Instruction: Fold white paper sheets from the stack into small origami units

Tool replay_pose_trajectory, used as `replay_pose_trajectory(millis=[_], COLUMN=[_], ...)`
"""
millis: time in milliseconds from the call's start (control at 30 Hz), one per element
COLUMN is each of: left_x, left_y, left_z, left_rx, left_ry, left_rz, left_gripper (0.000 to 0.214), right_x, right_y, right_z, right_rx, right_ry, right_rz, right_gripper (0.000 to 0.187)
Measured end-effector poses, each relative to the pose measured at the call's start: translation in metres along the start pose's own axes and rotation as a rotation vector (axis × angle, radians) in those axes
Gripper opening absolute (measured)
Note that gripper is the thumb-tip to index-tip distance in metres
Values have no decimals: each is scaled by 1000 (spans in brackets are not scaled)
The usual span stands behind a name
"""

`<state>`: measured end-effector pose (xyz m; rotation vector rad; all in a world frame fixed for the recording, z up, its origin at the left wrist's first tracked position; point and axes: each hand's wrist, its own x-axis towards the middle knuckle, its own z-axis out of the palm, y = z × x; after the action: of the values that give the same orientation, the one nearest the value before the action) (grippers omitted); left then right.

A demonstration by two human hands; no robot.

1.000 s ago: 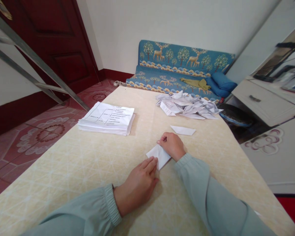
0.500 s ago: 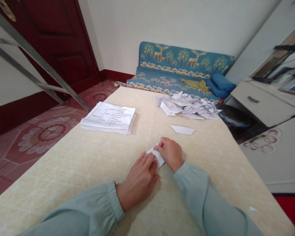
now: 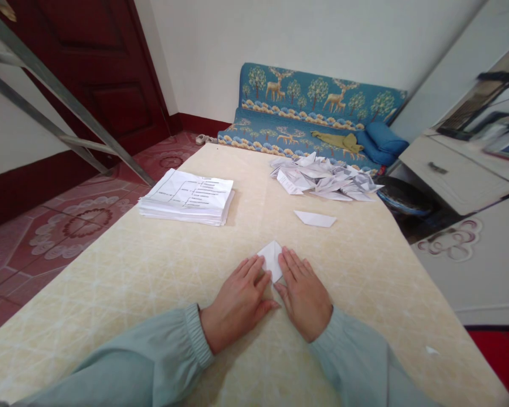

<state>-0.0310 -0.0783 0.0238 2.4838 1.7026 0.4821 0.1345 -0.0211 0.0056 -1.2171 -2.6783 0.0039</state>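
A small folded piece of white paper (image 3: 272, 261) lies flat on the table between my hands, its point facing away from me. My left hand (image 3: 241, 297) rests flat with fingers stretched out, the fingertips on the paper's left edge. Over its right edge lie the straight fingers of my right hand (image 3: 304, 291), also flat on the table. Both thumbs point inward near the paper's lower corner. Just beyond, a folded paper strip with slanted ends (image 3: 315, 219) lies by itself.
A stack of printed sheets (image 3: 186, 198) sits at the left of the table (image 3: 110, 288). At the far right is a heap of folded papers (image 3: 322, 178). A tiny paper scrap (image 3: 431, 350) lies near the right edge. Beyond stands a blue patterned sofa (image 3: 275, 135).
My right hand has let go of its pinch on the paper's upper edge and now lies flat along the right side. My left hand has stayed nearly in place.
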Motion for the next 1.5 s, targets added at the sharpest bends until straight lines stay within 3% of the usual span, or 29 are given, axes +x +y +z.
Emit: replay_pose_trajectory(millis=[233, 400, 600, 833, 1067, 1300, 1400, 1500], left_x=[2, 3, 3, 4, 4, 5, 6, 5], left_y=[-1, -1, -2, 0, 0, 0, 0, -1], left_z=[-1, -1, 2, -3, -4, -4, -5, -4], left_rx=[7, 47, 66, 52, 32, 11, 20, 8], left_ry=[4, 18, 51, 60, 67, 56, 54, 65], left_rz=[36, 36, 47, 53, 62, 46, 44, 49], left_gripper=[57, 42, 41, 33, 35, 35, 34, 31], right_x=[-8, -6, -16, 22, 7, 38, 28, 2], right_y=[-6, 0, -8, 6, -1, -1, -3, -8], right_z=[-6, -10, -11, -17, -20, -20, -20, -19], right_rx=[-29, -29, -4, 51, 48, 22, 28, 29], right_ry=[-22, -19, -1, -44, -21, -41, -29, -7], right_rz=[-151, -75, -180, -147, -181, -110, -131, -154], right_gripper=[46, 48, 43, 43, 42, 40, 42, 42])
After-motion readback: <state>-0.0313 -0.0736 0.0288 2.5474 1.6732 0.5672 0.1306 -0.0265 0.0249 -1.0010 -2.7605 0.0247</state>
